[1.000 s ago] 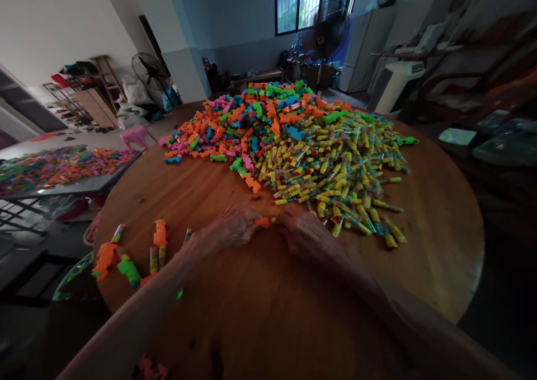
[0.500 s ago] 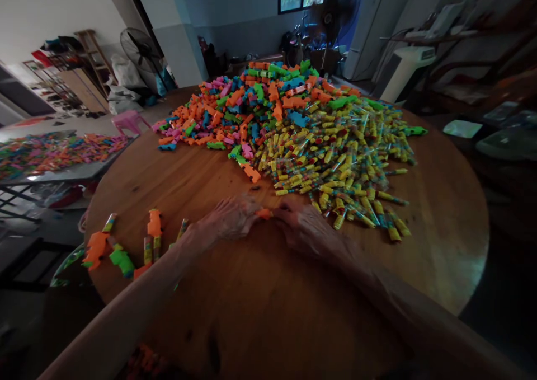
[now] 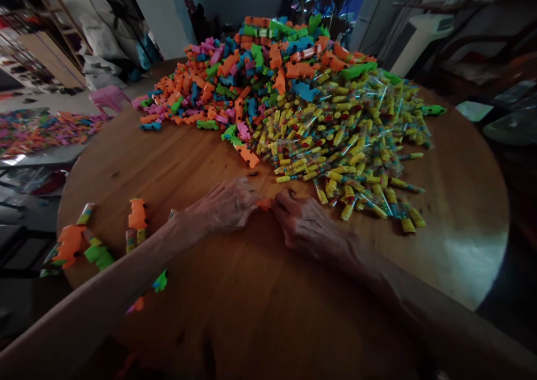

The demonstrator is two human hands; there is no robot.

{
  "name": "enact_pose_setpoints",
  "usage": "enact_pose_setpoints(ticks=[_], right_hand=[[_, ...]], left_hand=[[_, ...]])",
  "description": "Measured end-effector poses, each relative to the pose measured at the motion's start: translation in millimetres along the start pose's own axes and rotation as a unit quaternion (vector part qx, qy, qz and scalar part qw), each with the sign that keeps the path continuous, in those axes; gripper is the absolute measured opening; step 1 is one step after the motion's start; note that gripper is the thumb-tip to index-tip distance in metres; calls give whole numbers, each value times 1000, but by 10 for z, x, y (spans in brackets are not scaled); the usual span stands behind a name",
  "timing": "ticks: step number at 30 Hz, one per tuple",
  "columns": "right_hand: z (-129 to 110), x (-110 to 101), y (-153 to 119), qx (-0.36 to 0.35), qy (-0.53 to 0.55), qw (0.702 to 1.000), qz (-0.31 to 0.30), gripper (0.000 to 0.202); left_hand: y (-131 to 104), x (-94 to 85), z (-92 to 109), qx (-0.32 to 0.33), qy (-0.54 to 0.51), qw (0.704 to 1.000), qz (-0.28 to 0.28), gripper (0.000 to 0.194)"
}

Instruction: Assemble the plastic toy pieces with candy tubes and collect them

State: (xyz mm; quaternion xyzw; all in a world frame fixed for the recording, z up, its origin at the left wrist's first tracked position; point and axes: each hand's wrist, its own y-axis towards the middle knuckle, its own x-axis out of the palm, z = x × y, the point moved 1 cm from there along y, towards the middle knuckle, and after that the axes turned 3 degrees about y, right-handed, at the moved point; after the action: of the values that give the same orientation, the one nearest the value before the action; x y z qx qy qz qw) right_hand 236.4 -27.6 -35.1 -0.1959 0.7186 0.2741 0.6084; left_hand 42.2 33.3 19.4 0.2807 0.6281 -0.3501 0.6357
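The round tabletop [image 3: 235, 296] is smooth wood, its grain showing, with a satin sheen toward the right edge. The heaped toy cars [image 3: 229, 65] look like opaque moulded plastic, mostly matt. The yellow-ended tubes [image 3: 331, 145] look like clear, glossy plastic, catching small highlights. The pink stool [image 3: 107, 96] looks like smooth plastic; the fan guard [image 3: 111, 2], metal wire.

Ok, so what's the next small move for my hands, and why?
Perhaps loosen the right hand slightly and check the orange piece: it sits between that hand and the left hand, which together hide its ends.
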Motion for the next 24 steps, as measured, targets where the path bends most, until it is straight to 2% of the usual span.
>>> enact_pose_setpoints(ticks=[4,10,13,18,22,24], right_hand=[[-6,60,-13,-14,4,1000,8,20],[9,91,-30,-6,33,999,33,23],[0,76,-24,2,57,998,26,25],[-55,-17,10,0,32,999,1,22],[-100,-69,32,22,11,999,-23,22],[-113,-83,31,34,7,999,-16,26]], left_hand=[[-40,88,-57,33,11,999,-2,23],[-141,297,-125,28,-52,996,60,33],[-150,294,-111,8,-57,996,62,34],[-179,193,116,-39,54,998,8,26],[-296,300,326,-98,133,985,40,57],[-353,393,370,-103,138,984,46,64]])
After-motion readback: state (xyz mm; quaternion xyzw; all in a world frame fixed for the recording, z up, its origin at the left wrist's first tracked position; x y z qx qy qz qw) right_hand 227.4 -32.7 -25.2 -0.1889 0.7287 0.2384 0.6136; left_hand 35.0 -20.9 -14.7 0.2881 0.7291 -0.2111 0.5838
